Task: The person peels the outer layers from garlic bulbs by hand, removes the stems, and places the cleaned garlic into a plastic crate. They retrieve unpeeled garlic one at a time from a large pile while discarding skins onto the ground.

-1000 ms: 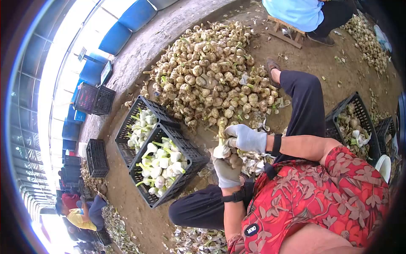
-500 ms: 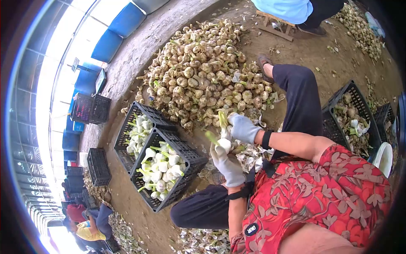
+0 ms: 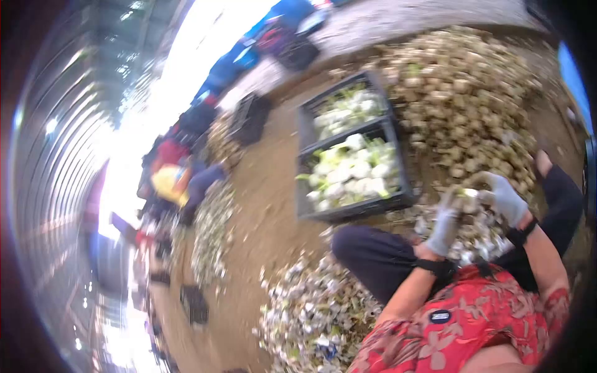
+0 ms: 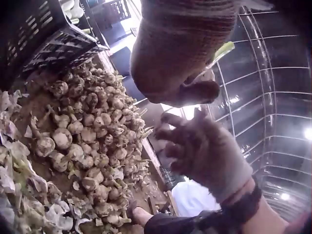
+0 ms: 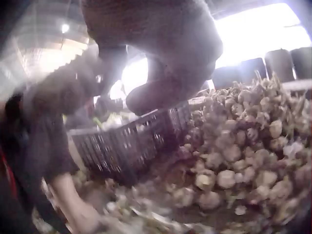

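My gloved left hand (image 3: 444,224) holds a garlic bulb (image 3: 469,193) in front of my knees. In the left wrist view the glove hides most of the bulb, and its green stem (image 4: 224,51) sticks out past the hand. Across from it is my gloved right hand (image 3: 509,198), its fingers loosely bent towards the bulb. The left wrist view shows gaps between those fingers (image 4: 178,134) and nothing gripped in them. Loose skins lie beneath both hands. Motion blurs the head and right wrist views.
Two black crates (image 3: 398,180) of trimmed white garlic stand ahead to the left. A large heap of untrimmed garlic (image 3: 463,93) lies ahead of my hands. Peelings (image 3: 314,311) cover the ground beside my left knee. A person in yellow (image 3: 169,185) sits farther off.
The head view has swung left, so crates, heap and hands appear farther right. My right hand, earlier at the bulb's stem, now has its fingers loosely bent beside the bulb.
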`<move>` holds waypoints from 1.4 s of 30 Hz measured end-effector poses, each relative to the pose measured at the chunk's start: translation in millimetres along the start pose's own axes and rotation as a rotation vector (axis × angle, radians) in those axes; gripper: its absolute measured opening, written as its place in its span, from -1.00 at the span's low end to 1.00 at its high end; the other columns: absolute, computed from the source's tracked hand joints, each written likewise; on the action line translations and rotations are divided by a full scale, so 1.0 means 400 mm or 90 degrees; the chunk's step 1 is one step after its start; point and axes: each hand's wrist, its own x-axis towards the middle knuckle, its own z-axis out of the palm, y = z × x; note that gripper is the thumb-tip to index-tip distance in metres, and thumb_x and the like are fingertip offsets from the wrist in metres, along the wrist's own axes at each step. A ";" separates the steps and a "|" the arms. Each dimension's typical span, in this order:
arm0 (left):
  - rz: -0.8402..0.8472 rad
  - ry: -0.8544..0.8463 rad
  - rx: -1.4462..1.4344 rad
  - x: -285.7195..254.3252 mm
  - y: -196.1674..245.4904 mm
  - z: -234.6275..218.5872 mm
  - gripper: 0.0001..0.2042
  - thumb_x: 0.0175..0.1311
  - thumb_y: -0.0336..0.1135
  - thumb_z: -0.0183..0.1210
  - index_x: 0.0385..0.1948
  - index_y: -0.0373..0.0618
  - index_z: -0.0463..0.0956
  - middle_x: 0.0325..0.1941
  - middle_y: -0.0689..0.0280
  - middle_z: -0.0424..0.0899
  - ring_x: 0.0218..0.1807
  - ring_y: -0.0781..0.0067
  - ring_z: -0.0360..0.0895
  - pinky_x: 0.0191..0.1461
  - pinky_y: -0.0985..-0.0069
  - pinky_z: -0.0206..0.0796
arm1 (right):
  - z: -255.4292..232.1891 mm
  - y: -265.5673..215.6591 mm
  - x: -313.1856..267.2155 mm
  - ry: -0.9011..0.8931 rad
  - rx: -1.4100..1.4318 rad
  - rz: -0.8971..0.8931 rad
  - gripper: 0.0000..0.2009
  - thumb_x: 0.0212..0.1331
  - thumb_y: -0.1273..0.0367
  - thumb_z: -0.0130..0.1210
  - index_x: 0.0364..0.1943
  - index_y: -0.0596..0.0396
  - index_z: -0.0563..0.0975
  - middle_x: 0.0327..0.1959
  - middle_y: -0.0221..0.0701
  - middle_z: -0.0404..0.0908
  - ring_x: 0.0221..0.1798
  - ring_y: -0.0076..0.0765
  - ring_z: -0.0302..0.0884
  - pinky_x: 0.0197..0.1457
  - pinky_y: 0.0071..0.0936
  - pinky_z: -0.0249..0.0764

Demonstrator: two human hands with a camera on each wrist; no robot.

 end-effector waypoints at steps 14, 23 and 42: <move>0.110 0.076 -0.090 -0.005 -0.010 -0.038 -0.59 0.41 -0.04 0.03 0.10 -0.15 0.36 -0.19 0.33 0.58 -0.34 0.60 0.53 -0.37 0.66 0.41 | 0.061 -0.037 0.035 -0.045 0.136 0.150 -0.79 -0.03 0.50 0.19 -0.25 0.23 0.60 -0.37 -0.32 0.64 -0.52 -0.43 0.58 -0.49 -0.57 0.48; 0.088 0.151 0.100 0.032 -0.077 -0.047 -0.66 0.41 -0.09 0.06 0.06 -0.12 0.44 -0.28 0.38 0.61 -0.46 0.70 0.50 -0.55 0.73 0.29 | 0.072 0.051 0.019 0.123 -0.372 -0.206 -0.80 -0.11 0.66 0.04 -0.34 0.27 0.56 -0.43 -0.20 0.56 -0.35 -0.20 0.55 -0.28 -0.41 0.41; 0.165 0.148 0.168 0.045 -0.098 -0.028 -0.61 0.30 -0.36 0.19 0.14 -0.22 0.41 -0.08 0.32 0.59 -0.18 0.64 0.49 -0.13 0.64 0.42 | 0.009 0.069 -0.002 0.056 -0.214 -0.108 -0.85 -0.06 0.50 0.20 -0.40 0.34 0.59 -0.57 -0.17 0.60 -0.49 -0.38 0.55 -0.40 -0.45 0.38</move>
